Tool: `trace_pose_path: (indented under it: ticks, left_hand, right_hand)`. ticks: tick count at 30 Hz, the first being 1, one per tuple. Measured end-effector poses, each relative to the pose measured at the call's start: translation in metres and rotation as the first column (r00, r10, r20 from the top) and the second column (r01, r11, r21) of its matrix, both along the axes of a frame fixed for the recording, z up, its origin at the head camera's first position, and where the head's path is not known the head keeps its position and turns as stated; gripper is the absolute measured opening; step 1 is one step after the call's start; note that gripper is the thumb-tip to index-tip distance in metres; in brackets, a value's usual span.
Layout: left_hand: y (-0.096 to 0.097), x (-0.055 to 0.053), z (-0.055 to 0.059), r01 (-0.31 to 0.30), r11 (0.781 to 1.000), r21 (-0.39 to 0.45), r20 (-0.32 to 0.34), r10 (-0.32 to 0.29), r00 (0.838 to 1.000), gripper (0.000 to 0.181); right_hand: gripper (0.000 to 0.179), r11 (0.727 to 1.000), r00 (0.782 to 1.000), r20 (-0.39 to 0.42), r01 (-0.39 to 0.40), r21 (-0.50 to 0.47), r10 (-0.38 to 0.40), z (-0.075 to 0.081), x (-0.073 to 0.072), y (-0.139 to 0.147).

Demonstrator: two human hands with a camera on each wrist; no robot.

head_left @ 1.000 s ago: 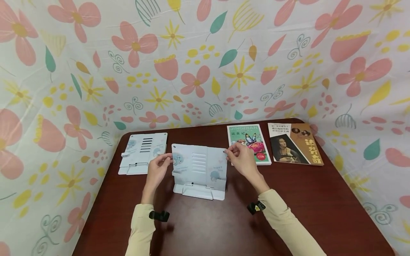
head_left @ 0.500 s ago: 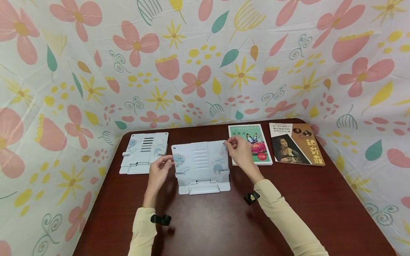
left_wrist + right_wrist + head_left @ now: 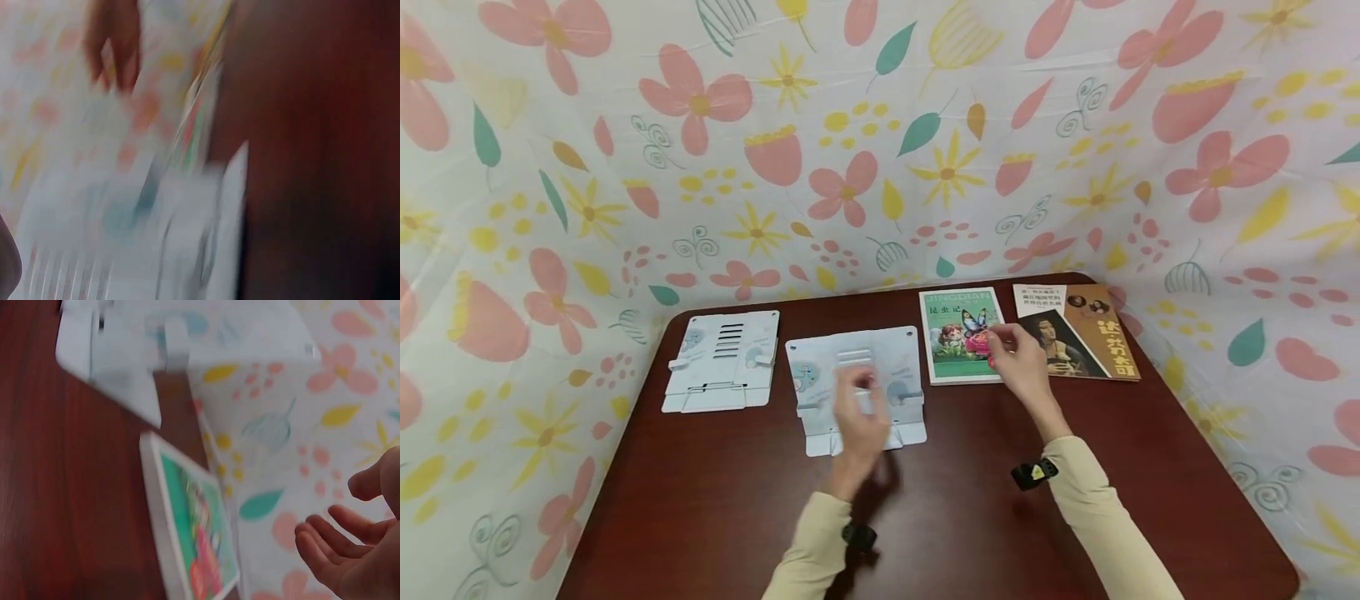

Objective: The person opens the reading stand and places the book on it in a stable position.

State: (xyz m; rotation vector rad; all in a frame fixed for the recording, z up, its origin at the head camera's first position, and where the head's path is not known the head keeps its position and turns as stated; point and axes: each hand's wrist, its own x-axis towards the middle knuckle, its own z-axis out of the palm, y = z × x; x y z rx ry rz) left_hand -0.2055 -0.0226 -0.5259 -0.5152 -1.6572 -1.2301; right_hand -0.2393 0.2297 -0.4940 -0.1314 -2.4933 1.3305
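Observation:
A white book stand with pale blue pictures stands upright in the middle of the table, nothing on its ledge. My left hand, motion-blurred and holding nothing, passes in front of it and hides its centre. To the right, my right hand hovers above the table by the green children's book. Its fingers are loosely bent with nothing between them, as the right wrist view shows this hand beside the book. The left wrist view is badly blurred.
A second white book stand rests at the table's back left. The brown and white art book lies at the back right, beyond the green one. A flower-patterned cloth hangs behind the dark red table.
Both hands have let go of the middle book stand's sides. My left hand has moved right across its front, my right hand to the right, near the books.

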Motion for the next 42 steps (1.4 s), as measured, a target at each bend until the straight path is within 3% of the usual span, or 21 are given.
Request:
trace_pose_path:
  ticks: [1, 3, 5, 6, 8, 9, 10, 12, 13, 17, 21, 23, 24, 26, 29, 33, 37, 40, 42]
  left_hand:
    - [0.017, 0.003, -0.002, 0.062, 0.996, -0.062, 0.002, -0.062, 0.998, 0.021]
    - [0.047, 0.008, -0.009, 0.175, 0.968, -0.181, 0.078, -0.164, 0.983, 0.022]
    - [0.073, 0.011, -0.017, 0.264, 0.926, -0.271, 0.221, -0.207, 0.953, 0.024]
    - [0.084, 0.011, -0.021, 0.300, 0.906, -0.298, 0.314, -0.204, 0.927, 0.026]
    - [0.102, 0.009, -0.029, 0.356, 0.880, -0.313, 0.503, -0.164, 0.849, 0.034]
    - [0.108, 0.007, -0.032, 0.376, 0.876, -0.301, 0.587, -0.141, 0.797, 0.039]
    - [0.114, 0.004, -0.034, 0.386, 0.878, -0.283, 0.658, -0.115, 0.744, 0.044]
    - [0.121, -0.002, -0.037, 0.382, 0.890, -0.249, 0.753, -0.070, 0.654, 0.052]
    - [0.122, -0.005, -0.039, 0.371, 0.898, -0.237, 0.782, -0.050, 0.622, 0.056]
    - [0.123, -0.018, -0.043, 0.347, 0.918, -0.194, 0.852, -0.017, 0.523, 0.066]
    - [0.124, -0.026, -0.048, 0.348, 0.926, -0.147, 0.919, -0.003, 0.395, 0.074]
    - [0.125, -0.029, -0.050, 0.350, 0.923, -0.159, 0.934, 0.026, 0.356, 0.077]
    - [0.125, -0.030, -0.050, 0.352, 0.921, -0.170, 0.937, 0.041, 0.346, 0.078]
    - [0.126, -0.032, -0.050, 0.353, 0.916, -0.189, 0.937, 0.060, 0.345, 0.078]
    - [0.128, -0.033, -0.047, 0.348, 0.916, -0.199, 0.933, 0.068, 0.355, 0.079]
    - [0.130, -0.031, -0.042, 0.314, 0.931, -0.185, 0.926, 0.058, 0.372, 0.074]
    - [0.133, -0.028, -0.038, 0.245, 0.964, -0.106, 0.919, 0.000, 0.395, 0.056]
    - [0.132, -0.025, -0.034, 0.176, 0.984, 0.013, 0.910, -0.085, 0.407, 0.040]
    - [0.132, -0.022, -0.032, 0.146, 0.985, 0.092, 0.905, -0.144, 0.401, 0.032]
  right_hand:
    - [0.035, 1.000, 1.000, 0.008, 0.006, -0.003, -0.006, -0.003, 0.001, 0.008]
    - [0.039, 1.000, 0.999, 0.029, 0.015, -0.005, -0.015, -0.008, 0.003, 0.020]
    - [0.040, 1.000, 0.999, 0.047, 0.021, 0.004, -0.021, -0.014, 0.004, 0.029]
    - [0.041, 1.000, 0.998, 0.065, 0.021, 0.010, -0.022, -0.017, 0.005, 0.033]
    - [0.042, 1.000, 0.995, 0.099, 0.020, 0.019, -0.022, -0.022, 0.007, 0.039]
    - [0.043, 1.000, 0.993, 0.113, 0.016, 0.022, -0.018, -0.024, 0.008, 0.042]
    - [0.044, 1.000, 0.992, 0.127, 0.012, 0.027, -0.015, -0.026, 0.008, 0.044]
    - [0.046, 0.999, 0.988, 0.153, 0.005, 0.035, -0.011, -0.030, 0.009, 0.047]
    - [0.048, 0.999, 0.986, 0.166, 0.002, 0.033, -0.007, -0.034, 0.008, 0.048]
    - [0.053, 1.000, 0.970, 0.243, -0.012, 0.002, 0.011, -0.049, 0.003, 0.052]
    - [0.055, 0.999, 0.957, 0.290, -0.016, -0.035, 0.025, -0.065, 0.001, 0.056]
    - [0.054, 0.999, 0.956, 0.293, -0.011, -0.038, 0.022, -0.071, 0.000, 0.057]
    - [0.054, 0.999, 0.956, 0.291, -0.007, -0.041, 0.019, -0.073, 0.000, 0.057]
    - [0.054, 0.999, 0.957, 0.291, 0.001, -0.040, 0.010, -0.076, 0.000, 0.058]
    - [0.055, 0.999, 0.953, 0.303, 0.018, -0.051, -0.002, -0.076, 0.000, 0.058]
    - [0.059, 0.996, 0.939, 0.342, 0.052, -0.071, -0.025, -0.070, -0.001, 0.059]
    - [0.063, 0.986, 0.905, 0.423, 0.105, -0.127, -0.042, -0.059, -0.006, 0.063]
    - [0.065, 0.977, 0.868, 0.496, 0.123, -0.175, -0.020, -0.053, -0.010, 0.071]
    - [0.064, 0.972, 0.837, 0.547, 0.126, -0.199, 0.004, -0.051, -0.009, 0.080]
